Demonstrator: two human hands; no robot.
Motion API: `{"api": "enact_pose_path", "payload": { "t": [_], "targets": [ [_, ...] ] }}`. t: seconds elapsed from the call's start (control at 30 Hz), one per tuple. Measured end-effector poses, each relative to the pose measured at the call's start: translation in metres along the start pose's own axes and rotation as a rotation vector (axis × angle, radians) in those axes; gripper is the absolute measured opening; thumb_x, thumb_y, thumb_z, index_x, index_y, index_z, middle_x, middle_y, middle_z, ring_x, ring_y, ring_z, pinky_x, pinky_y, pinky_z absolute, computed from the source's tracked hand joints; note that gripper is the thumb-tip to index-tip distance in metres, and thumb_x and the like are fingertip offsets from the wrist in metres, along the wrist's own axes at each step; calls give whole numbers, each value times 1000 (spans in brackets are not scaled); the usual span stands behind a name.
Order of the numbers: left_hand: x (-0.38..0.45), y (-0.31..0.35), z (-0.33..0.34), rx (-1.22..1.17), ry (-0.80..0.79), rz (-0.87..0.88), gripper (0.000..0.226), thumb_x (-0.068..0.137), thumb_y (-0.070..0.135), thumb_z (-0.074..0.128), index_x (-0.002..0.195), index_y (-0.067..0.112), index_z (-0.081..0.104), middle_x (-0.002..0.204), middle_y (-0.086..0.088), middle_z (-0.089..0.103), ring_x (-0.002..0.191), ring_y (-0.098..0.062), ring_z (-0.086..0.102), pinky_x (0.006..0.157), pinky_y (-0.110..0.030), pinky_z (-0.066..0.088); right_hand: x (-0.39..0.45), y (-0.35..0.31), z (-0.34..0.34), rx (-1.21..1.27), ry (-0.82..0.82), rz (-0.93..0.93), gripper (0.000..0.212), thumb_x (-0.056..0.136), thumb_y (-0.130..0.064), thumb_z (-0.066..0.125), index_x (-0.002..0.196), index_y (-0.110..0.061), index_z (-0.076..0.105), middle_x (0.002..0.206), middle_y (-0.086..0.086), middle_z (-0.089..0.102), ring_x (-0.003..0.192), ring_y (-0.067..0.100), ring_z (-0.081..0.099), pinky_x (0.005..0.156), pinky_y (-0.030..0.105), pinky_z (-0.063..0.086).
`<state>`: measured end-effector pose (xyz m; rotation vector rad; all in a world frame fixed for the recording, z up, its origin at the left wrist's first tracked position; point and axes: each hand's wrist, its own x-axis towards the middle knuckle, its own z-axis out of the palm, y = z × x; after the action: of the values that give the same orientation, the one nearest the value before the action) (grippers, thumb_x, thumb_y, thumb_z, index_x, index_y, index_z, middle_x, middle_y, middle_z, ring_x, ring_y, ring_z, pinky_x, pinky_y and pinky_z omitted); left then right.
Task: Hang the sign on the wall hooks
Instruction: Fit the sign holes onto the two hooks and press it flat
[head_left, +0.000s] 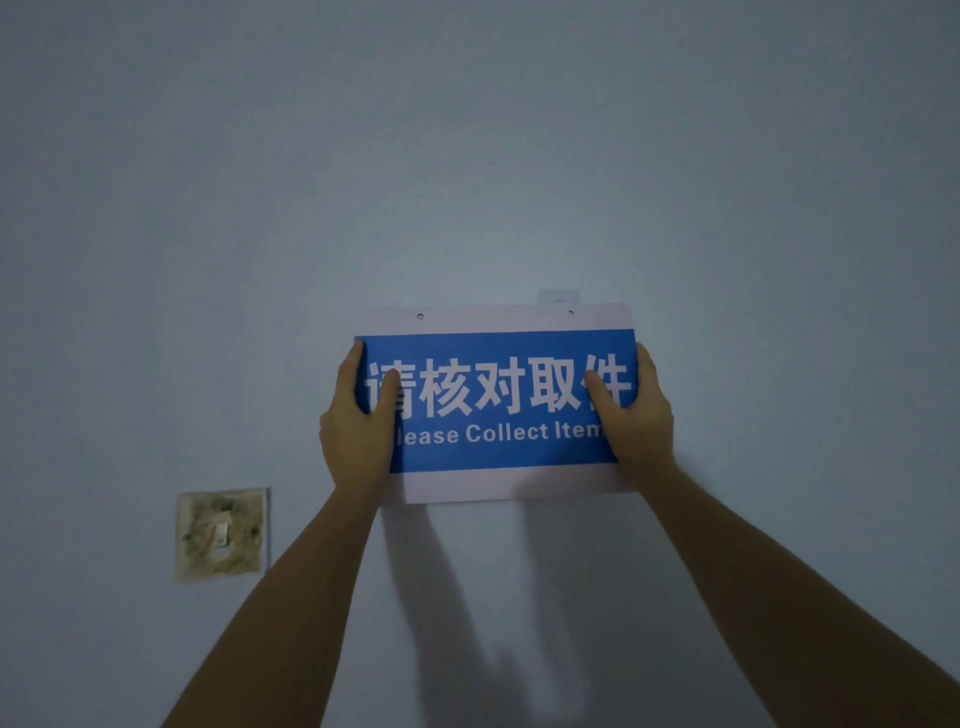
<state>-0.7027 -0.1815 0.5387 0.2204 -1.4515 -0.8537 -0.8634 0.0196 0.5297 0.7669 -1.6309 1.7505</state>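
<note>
A rectangular sign (498, 405) with a blue panel, white Chinese characters and the English words "Please Collect Item" is held flat against the pale wall. Its white top strip has two small holes, one at the left and one at the right. My left hand (358, 415) grips the sign's left edge, thumb on the front. My right hand (631, 410) grips the right edge the same way. The top of a clear adhesive wall hook (558, 296) pokes out just above the sign's upper edge near the right hole. Any other hook is hidden behind the sign.
A dirty, stained light switch plate (222, 535) sits on the wall to the lower left of the sign. The wall (467, 156) around it is plain and dimly lit, with shadows of my arms below the sign.
</note>
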Motion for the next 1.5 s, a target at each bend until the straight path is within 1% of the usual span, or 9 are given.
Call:
{"api": "enact_pose_path", "payload": {
  "t": [0.3,0.47,0.57,0.67,0.77,0.97,1.23,1.37,1.5],
  "targets": [
    [3,-8,6,83,11,6,51,95,38,51,143,33,37,113,-6,67,84,-14,58,78,-28,49,1,12,10,-30,24,40,62,90,-44,57,144,-23,37,122,0,65,105,22,65,92,40,52],
    [-6,-8,7,121,16,-15,52,96,39,48,145,33,34,109,-6,65,82,-14,54,76,-26,43,2,11,9,-38,15,27,60,90,-43,57,143,-23,38,121,-1,65,104,20,65,88,34,51],
    [-13,-12,6,142,24,-28,52,96,39,46,146,32,32,105,-10,67,79,-16,55,74,-28,43,0,11,8,-54,8,28,62,90,-42,58,145,-22,36,123,1,64,105,22,65,88,36,51],
    [-16,-13,4,175,25,-32,52,97,39,45,147,32,31,102,-13,68,76,-16,54,72,-27,41,-5,13,10,-71,8,18,60,91,-41,58,144,-21,37,121,2,65,96,18,63,87,36,51],
    [-12,-9,2,195,19,-33,52,97,40,45,147,33,31,107,-14,68,77,-15,52,73,-27,40,-6,12,12,-61,24,4,59,90,-40,58,142,-21,39,119,2,65,93,15,60,89,39,52],
    [3,-1,4,220,7,-9,51,97,39,44,146,32,32,109,-14,68,78,-15,51,72,-27,39,2,5,14,-41,40,-22,56,91,-41,58,140,-20,42,117,1,66,92,16,62,83,32,51],
    [5,0,10,182,-29,5,51,97,39,45,146,32,32,107,-14,69,77,-15,54,71,-28,43,7,5,8,-31,51,-31,55,91,-40,57,139,-19,43,120,3,65,93,15,61,82,31,48],
    [1,1,13,152,-38,6,52,97,38,46,146,33,31,109,-11,69,80,-16,56,77,-33,49,7,6,4,-41,65,-36,55,92,-38,57,140,-17,42,121,4,63,93,13,57,82,29,45],
    [-5,-6,10,180,-46,-15,52,97,41,45,146,35,30,104,-10,70,78,-19,60,76,-35,52,-1,13,6,-59,62,-21,51,92,-37,57,137,-17,45,113,1,64,91,16,58,83,33,48]
  ]
}}
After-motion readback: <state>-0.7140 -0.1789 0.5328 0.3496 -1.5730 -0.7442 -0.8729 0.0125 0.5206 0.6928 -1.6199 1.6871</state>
